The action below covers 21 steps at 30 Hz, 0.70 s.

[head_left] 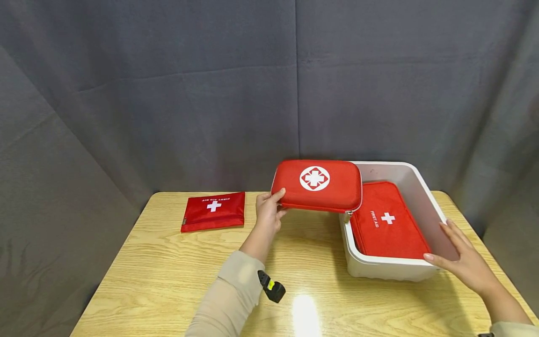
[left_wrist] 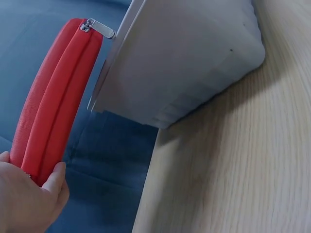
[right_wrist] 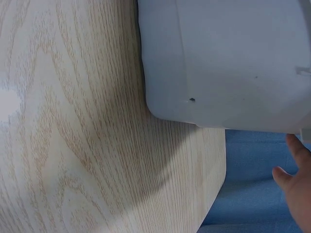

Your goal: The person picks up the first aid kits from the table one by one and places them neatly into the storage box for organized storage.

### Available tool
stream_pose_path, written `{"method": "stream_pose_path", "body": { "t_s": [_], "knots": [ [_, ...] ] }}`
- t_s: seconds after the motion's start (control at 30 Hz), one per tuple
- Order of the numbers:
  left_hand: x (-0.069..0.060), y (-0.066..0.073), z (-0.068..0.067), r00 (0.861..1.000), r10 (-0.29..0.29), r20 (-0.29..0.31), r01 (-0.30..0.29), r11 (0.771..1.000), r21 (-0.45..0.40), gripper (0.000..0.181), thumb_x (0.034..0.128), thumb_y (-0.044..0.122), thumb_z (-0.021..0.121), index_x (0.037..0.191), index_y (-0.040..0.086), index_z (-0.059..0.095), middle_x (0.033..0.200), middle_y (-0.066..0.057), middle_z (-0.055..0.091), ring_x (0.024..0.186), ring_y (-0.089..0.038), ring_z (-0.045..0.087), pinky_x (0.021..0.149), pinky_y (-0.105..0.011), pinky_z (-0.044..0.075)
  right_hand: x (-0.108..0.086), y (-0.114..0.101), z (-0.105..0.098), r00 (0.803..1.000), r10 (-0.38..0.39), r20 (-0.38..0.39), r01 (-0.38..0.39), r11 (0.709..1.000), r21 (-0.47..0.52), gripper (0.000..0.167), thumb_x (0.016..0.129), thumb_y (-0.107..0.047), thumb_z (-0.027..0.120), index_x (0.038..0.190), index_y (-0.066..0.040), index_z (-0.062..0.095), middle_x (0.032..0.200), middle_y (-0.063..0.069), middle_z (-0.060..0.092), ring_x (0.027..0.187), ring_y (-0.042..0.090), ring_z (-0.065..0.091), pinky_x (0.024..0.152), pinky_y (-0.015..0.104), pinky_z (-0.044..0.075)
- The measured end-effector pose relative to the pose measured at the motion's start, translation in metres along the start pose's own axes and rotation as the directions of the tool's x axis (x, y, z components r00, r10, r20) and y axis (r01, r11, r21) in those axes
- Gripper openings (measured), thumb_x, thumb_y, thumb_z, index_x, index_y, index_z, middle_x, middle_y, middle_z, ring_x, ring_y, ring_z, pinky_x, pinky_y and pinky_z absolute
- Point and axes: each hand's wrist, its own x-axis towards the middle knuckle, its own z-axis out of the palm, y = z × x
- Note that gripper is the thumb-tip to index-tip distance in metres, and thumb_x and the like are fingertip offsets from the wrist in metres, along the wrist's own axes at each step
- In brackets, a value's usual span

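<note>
Case: matt red shell, fabric-like, ribbed along the side; zip pull shiny metal. Bin: smooth pale plastic. Flat pouch: slightly glossy cloth, maybe nylon, too far to be sure. Tabletop: wood-grain, glossy. Backdrop: matt cloth.

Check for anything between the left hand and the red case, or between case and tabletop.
Nothing visible separates the left hand from the red hard case it holds. Toward the tabletop, the bin's left rim might catch the case's right end, which overlaps it in the head view.
</note>
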Motion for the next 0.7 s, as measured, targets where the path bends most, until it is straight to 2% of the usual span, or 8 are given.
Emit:
{"method": "stream_pose_path", "body": {
  "t_s": [0.17, 0.37, 0.53, 0.63, 0.7],
  "knots": [
    [-0.004, -0.002, 0.009, 1.000, -0.008, 0.027, 0.007, 0.999, 0.042, 0.033, 0.0754, 0.005, 0.063, 0.096, 0.002, 0.037, 0.091, -0.016, 0.050, 0.064, -0.018, 0.055, 0.062, -0.035, 0.050, -0.001, 0.001, 0.001, 1.000, -0.010, -0.010, 0.010, 1.000, 0.011, 0.079, 0.077, -0.020, 0.062, 0.136, 0.000, 0.013, 0.143, 0.010, -0.003, 0.126, 0.032, -0.006, 0.084, 0.068, 0.004],
    [-0.007, -0.004, 0.021, 0.997, 0.016, 0.080, -0.024, 0.995, 0.100, 0.033, 0.0735, 0.003, 0.064, 0.094, 0.005, 0.039, 0.084, -0.014, 0.054, 0.058, -0.015, 0.057, 0.052, -0.027, 0.049, -0.002, 0.001, 0.002, 1.000, -0.007, -0.013, 0.007, 1.000, 0.013, 0.079, 0.077, -0.020, 0.062, 0.137, -0.001, 0.014, 0.143, 0.008, -0.003, 0.126, 0.029, -0.006, 0.083, 0.068, 0.004],
    [-0.009, -0.007, 0.030, 0.993, 0.016, 0.116, -0.030, 0.993, 0.115, 0.033, 0.0726, 0.001, 0.064, 0.094, 0.005, 0.039, 0.081, -0.012, 0.055, 0.055, -0.012, 0.056, 0.047, -0.024, 0.046, -0.001, 0.002, 0.002, 1.000, 0.003, -0.007, -0.003, 1.000, 0.009, 0.079, 0.077, -0.021, 0.062, 0.137, -0.001, 0.013, 0.143, 0.010, -0.003, 0.126, 0.033, -0.005, 0.082, 0.069, 0.006],
    [-0.010, -0.008, 0.033, 0.991, 0.014, 0.133, -0.030, 0.993, 0.118, 0.034, 0.0724, 0.000, 0.064, 0.096, 0.004, 0.040, 0.080, -0.012, 0.054, 0.054, -0.012, 0.054, 0.047, -0.024, 0.046, 0.000, 0.002, 0.004, 1.000, 0.002, -0.009, -0.002, 1.000, 0.021, 0.079, 0.077, -0.020, 0.062, 0.136, -0.001, 0.014, 0.143, 0.010, -0.003, 0.127, 0.030, -0.006, 0.083, 0.069, 0.005],
    [-0.006, -0.009, 0.035, 0.990, 0.010, 0.139, -0.026, 0.993, 0.115, 0.034, 0.0718, -0.001, 0.064, 0.096, 0.004, 0.041, 0.080, -0.011, 0.054, 0.054, -0.012, 0.054, 0.047, -0.024, 0.046, 0.005, 0.005, 0.007, 1.000, -0.002, -0.009, 0.002, 1.000, 0.026, 0.079, 0.077, -0.020, 0.062, 0.136, -0.001, 0.014, 0.143, 0.009, -0.003, 0.127, 0.028, -0.006, 0.084, 0.068, 0.005]
  ]
}}
